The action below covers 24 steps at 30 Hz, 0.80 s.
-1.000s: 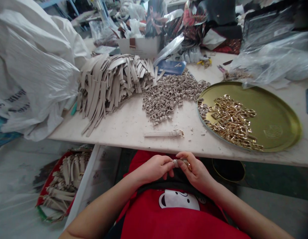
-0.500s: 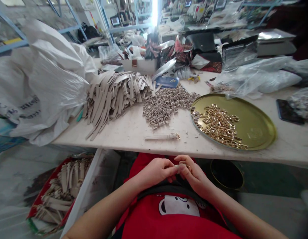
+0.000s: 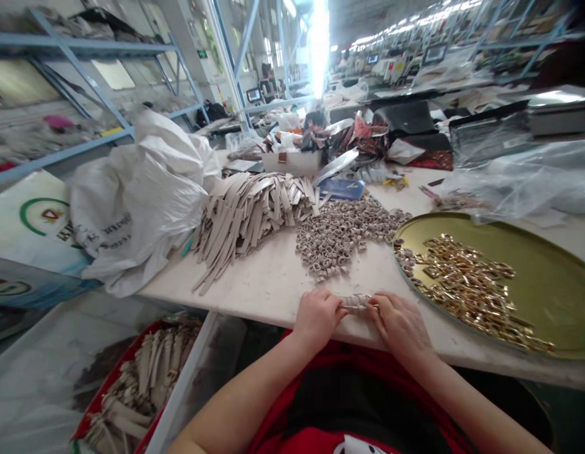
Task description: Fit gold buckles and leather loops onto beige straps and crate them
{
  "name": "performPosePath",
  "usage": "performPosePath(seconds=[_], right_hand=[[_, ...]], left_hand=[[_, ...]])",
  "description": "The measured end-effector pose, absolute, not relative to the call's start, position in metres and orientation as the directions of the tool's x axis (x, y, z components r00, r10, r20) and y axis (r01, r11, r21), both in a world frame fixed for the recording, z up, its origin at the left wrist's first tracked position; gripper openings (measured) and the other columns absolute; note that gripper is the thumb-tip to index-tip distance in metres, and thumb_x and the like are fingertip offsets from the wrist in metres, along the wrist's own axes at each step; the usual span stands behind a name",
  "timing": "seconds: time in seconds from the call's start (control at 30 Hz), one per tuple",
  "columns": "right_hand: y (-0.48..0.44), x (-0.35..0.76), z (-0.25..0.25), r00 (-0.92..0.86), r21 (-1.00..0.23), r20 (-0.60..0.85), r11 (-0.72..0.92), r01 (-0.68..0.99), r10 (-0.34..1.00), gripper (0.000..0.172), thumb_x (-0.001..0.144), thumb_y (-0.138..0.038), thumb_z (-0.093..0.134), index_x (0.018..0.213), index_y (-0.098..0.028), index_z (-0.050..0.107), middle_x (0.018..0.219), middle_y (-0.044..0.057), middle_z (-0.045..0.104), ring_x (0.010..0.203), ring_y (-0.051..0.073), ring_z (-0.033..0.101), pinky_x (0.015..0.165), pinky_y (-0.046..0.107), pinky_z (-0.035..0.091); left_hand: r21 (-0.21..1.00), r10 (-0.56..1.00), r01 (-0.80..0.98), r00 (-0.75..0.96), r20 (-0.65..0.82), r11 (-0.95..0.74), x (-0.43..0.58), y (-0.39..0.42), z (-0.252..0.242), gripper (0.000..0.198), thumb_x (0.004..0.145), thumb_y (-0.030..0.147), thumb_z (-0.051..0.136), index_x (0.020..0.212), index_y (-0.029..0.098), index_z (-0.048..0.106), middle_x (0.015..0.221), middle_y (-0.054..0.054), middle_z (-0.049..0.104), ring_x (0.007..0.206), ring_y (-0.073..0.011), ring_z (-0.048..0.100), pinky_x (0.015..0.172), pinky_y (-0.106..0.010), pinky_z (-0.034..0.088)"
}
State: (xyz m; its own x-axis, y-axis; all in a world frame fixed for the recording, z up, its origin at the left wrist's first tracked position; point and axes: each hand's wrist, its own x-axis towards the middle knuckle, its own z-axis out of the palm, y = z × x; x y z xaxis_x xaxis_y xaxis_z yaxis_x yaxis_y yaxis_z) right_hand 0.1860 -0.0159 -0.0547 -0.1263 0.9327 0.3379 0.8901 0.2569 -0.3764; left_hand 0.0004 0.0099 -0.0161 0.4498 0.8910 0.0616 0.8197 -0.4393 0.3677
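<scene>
At the table's front edge, my left hand (image 3: 319,318) is closed round one end of a small bundle of beige straps (image 3: 354,301). Its other end, where a bit of gold metal shows, is between the fingers of my right hand (image 3: 403,326). The palms and what lies under them are hidden. Just beyond my hands is a heap of small beige strap loops (image 3: 327,243). Loose beige straps (image 3: 245,221) are piled to its left. On the right, a round gold tray (image 3: 548,271) carries many gold buckles (image 3: 472,284) and a few loops.
A white sack (image 3: 145,202) stands on the table's left end. Below it, a red-edged container (image 3: 96,403) holds finished-looking strap bundles. Behind the piles are a white box (image 3: 292,162), a blue card (image 3: 342,189) and clear plastic bags (image 3: 533,176).
My hands have risen from my lap, where they pinched something small, to the table edge. They now grip the strap bundle that lay there. The view has tilted up and turned left.
</scene>
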Motion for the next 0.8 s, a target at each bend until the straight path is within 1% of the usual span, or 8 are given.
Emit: performPosePath(seconds=[0.1,0.2,0.27,0.4,0.53,0.67,0.73,0.8], right_hand=[[0.000,0.190,-0.065,-0.294,-0.228,0.446,0.425,0.876,0.845,0.033,0.084,-0.038,0.046,0.105,-0.015,0.058,0.114,0.016,0.059,0.100,0.029,0.056,0.085,0.044,0.041],[0.013,0.187,-0.074,-0.495,-0.175,0.430,0.607,0.775,0.755,0.044,0.080,-0.040,0.053,0.118,-0.020,0.054,0.123,0.012,0.056,0.111,0.029,0.051,0.091,0.045,0.038],[0.025,0.184,-0.079,-0.525,-0.179,0.413,0.631,0.754,0.744,0.039,0.081,-0.037,0.052,0.118,-0.023,0.055,0.121,0.009,0.058,0.110,0.028,0.052,0.092,0.045,0.039],[0.045,0.182,-0.086,-0.494,-0.222,0.412,0.610,0.760,0.765,0.034,0.083,-0.034,0.050,0.115,-0.026,0.058,0.116,0.008,0.061,0.105,0.026,0.057,0.090,0.045,0.041],[0.048,0.184,-0.084,-0.483,-0.248,0.415,0.607,0.755,0.771,0.037,0.082,-0.038,0.052,0.115,-0.024,0.059,0.116,0.010,0.061,0.105,0.027,0.056,0.091,0.045,0.041],[0.043,0.186,-0.077,-0.469,-0.279,0.400,0.592,0.756,0.787,0.044,0.080,-0.041,0.054,0.118,-0.018,0.056,0.118,0.013,0.059,0.107,0.028,0.054,0.092,0.045,0.040],[0.041,0.187,-0.071,-0.435,-0.316,0.427,0.582,0.749,0.793,0.043,0.080,-0.040,0.054,0.116,-0.017,0.056,0.119,0.014,0.057,0.108,0.028,0.053,0.093,0.045,0.040],[0.038,0.187,-0.063,-0.350,-0.411,0.461,0.546,0.730,0.815,0.036,0.082,-0.037,0.051,0.112,-0.018,0.058,0.115,0.014,0.059,0.105,0.027,0.054,0.091,0.043,0.041]], left_hand=[[0.357,0.909,0.836,0.384,0.164,-0.417,-0.018,0.028,-0.025,0.020,0.085,0.032,0.047,0.085,0.018,0.062,0.086,-0.006,0.062,0.085,-0.0193,0.054,0.077,-0.032,0.040],[0.342,0.941,0.882,0.265,0.208,-0.324,-0.044,0.064,-0.022,0.019,0.087,0.029,0.044,0.085,0.019,0.061,0.087,-0.004,0.061,0.087,-0.0170,0.055,0.081,-0.030,0.040],[0.313,0.966,0.925,0.154,0.206,-0.214,-0.065,0.100,-0.015,0.016,0.085,0.026,0.047,0.088,0.019,0.060,0.093,-0.005,0.061,0.092,-0.0167,0.055,0.084,-0.028,0.039],[0.269,0.967,0.963,-0.097,0.236,0.031,-0.109,0.172,-0.007,0.024,0.084,0.021,0.045,0.105,0.013,0.053,0.112,-0.015,0.054,0.105,-0.0218,0.051,0.089,-0.033,0.036],[0.268,0.952,0.942,-0.251,0.174,0.200,-0.133,0.203,-0.014,0.024,0.079,0.024,0.052,0.100,0.011,0.052,0.098,-0.015,0.060,0.095,-0.0230,0.056,0.079,-0.031,0.040],[0.307,0.967,0.928,-0.243,0.075,0.210,-0.125,0.182,-0.016,0.010,0.079,0.022,0.048,0.083,0.015,0.053,0.078,-0.007,0.062,0.074,-0.0167,0.058,0.066,-0.025,0.041],[0.339,0.984,0.929,-0.170,0.047,0.145,-0.111,0.154,-0.011,0.008,0.079,0.023,0.047,0.076,0.017,0.052,0.074,-0.003,0.060,0.070,-0.0145,0.057,0.064,-0.023,0.040],[0.380,0.997,0.924,-0.066,0.044,0.045,-0.092,0.117,-0.003,0.009,0.078,0.024,0.047,0.072,0.018,0.050,0.074,-0.001,0.059,0.072,-0.0134,0.055,0.065,-0.022,0.040]])
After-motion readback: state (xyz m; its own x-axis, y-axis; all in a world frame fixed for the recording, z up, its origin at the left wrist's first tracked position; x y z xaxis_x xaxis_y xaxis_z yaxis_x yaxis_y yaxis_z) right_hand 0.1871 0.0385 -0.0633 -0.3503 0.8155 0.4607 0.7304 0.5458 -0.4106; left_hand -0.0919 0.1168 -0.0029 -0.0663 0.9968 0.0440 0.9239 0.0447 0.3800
